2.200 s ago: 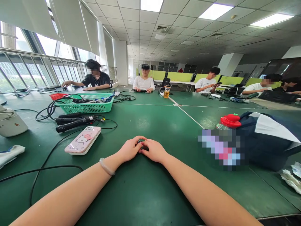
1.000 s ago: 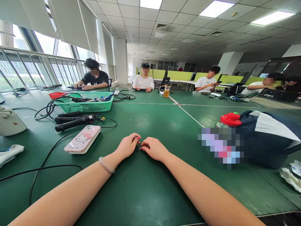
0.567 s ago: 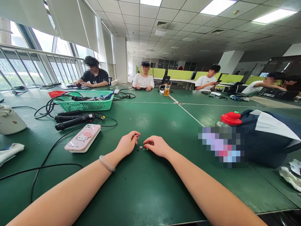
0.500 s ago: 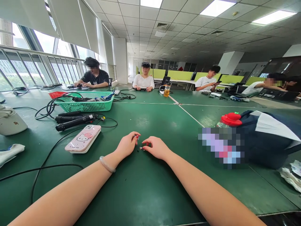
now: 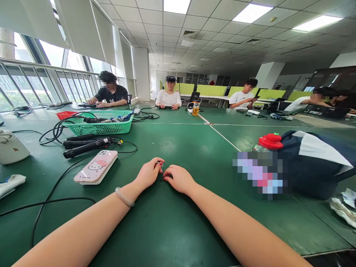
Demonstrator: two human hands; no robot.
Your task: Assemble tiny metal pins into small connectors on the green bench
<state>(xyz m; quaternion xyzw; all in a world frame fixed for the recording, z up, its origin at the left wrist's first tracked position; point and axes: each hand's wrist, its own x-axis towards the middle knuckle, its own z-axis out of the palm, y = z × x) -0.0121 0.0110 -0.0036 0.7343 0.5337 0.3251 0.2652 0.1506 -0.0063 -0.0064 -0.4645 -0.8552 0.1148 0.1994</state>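
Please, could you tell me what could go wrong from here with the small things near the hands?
The left hand pinches a tiny piece at its fingertips; it might slip and be hard to find.
Tiny dark bits lie on the green table beside the right hand, whose fingers could brush them away.
A loose black cable runs close to the left forearm and might get snagged.

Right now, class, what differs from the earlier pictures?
The left hand drew slightly left, parting from the right hand; it has a small object at its fingertips. The right hand went right, then returned left over small pale pieces, now out of sight; whether it grips them is unclear. The phone and green basket stayed put.
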